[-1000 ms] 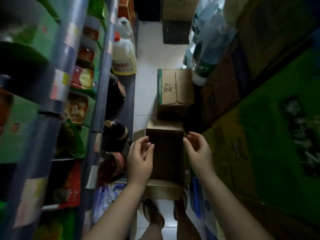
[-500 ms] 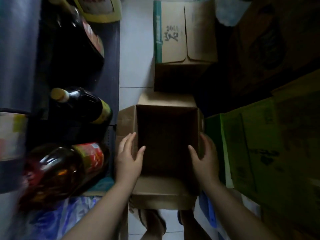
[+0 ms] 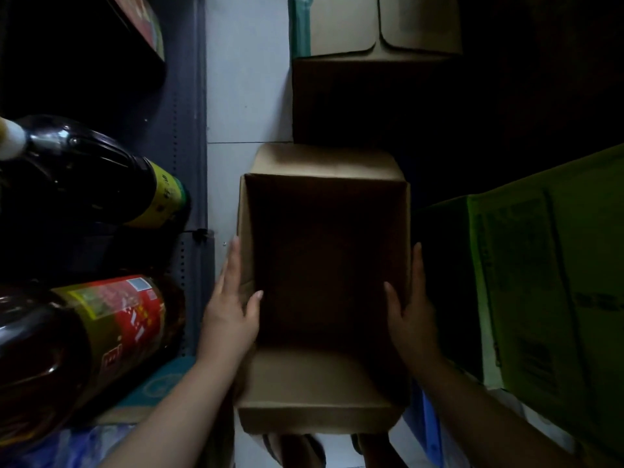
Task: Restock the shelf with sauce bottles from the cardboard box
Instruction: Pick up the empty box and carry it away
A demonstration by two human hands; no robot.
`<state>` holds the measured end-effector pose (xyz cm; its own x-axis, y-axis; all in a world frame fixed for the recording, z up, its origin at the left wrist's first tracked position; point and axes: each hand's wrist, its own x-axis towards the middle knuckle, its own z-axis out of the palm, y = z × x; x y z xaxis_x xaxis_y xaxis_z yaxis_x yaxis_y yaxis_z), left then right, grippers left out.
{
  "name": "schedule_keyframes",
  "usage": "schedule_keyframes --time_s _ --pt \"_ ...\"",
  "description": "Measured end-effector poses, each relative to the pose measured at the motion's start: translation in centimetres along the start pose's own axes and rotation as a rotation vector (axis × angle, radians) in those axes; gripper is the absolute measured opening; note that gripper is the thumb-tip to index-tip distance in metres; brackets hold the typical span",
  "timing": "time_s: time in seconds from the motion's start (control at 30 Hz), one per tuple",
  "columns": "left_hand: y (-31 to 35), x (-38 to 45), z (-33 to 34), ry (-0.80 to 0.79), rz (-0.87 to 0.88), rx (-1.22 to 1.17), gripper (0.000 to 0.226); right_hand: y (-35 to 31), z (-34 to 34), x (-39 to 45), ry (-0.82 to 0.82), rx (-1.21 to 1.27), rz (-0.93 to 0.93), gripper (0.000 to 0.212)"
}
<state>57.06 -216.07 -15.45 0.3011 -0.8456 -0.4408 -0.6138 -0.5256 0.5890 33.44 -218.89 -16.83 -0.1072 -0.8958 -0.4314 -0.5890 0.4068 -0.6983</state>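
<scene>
Between your two hands, at the centre of the view, sits the open cardboard box (image 3: 324,265) on the pale tiled floor (image 3: 248,96), its inside dark and showing no bottles. Your left hand (image 3: 231,312) grips the box's left wall near 8 o'clock: fingers flat along the outside, thumb hooked over the rim into the box. Your right hand (image 3: 410,312) holds the right wall near 4 o'clock the same way, thumb inside, fingers outside.

Off at 9 o'clock the dark shelf (image 3: 189,146) carries a dark sauce bottle (image 3: 91,173) with a pale cap and a yellow-green label. Below it at 8 o'clock stands a larger brown bottle (image 3: 84,336) with a red and yellow label.

Up at 12 o'clock a second closed carton (image 3: 371,62) with a green edge touches the box's far flap. A green printed carton (image 3: 547,282) stands at 3 o'clock, just beside your right hand.
</scene>
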Motion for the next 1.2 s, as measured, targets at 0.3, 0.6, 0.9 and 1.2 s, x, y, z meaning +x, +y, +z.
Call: schedule_keyframes --time_s 0.3,0.6,0.9,1.2 --pt "-1.7 0.6 -0.7 -0.125 -0.058 -0.088 0.105 0.6 -0.8 0.5 -0.049 0.073 -0.048 0.067" --pt "-0.9 -0.2 -2.8 -0.097 -0.083 -0.401 0.092 -1.5 -3.0 0.3 -0.13 0.244 -0.055 0.065" --pt "6.8 -2.5 -12.4 -0.063 0.004 -0.524 0.088 -12.5 -9.3 -2.9 -0.086 0.376 -0.093 0.067" --pt "15.8 -8.1 -24.5 0.037 0.081 -0.532 0.085 -26.7 -17.2 -7.2 -0.09 0.42 -0.201 0.068"
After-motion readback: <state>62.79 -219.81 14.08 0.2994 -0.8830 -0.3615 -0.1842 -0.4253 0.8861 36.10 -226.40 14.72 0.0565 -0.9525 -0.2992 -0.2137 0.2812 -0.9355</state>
